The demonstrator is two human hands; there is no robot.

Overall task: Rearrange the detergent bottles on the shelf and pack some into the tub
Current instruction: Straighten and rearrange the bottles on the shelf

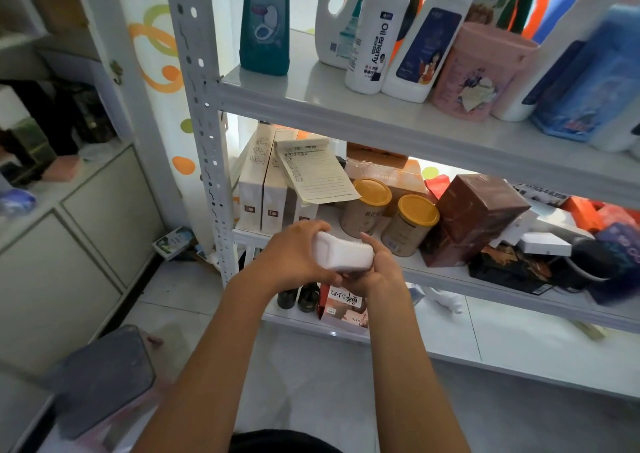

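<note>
Clearly mid-carry in the head view: held a small white bottle point(343, 255) at centre frame, in front of the middle shelf point(433, 272). Left hand point(294, 258) wrapped over its left end, fingers curled round it; right hand point(372, 272) cupped beneath and at its right end, fingers clamped on it. Left more detergent bottles point(391, 33) standing along the top shelf point(311, 102), upper part of frame. Showed no sure tub; possibly the blurred pinkish rim point(114, 428) at lower left, beneath a grey slab point(100, 380). Judged the packing step in hand; next called for lowering the bottle leftward and downward, keeping both grips firm.
</note>
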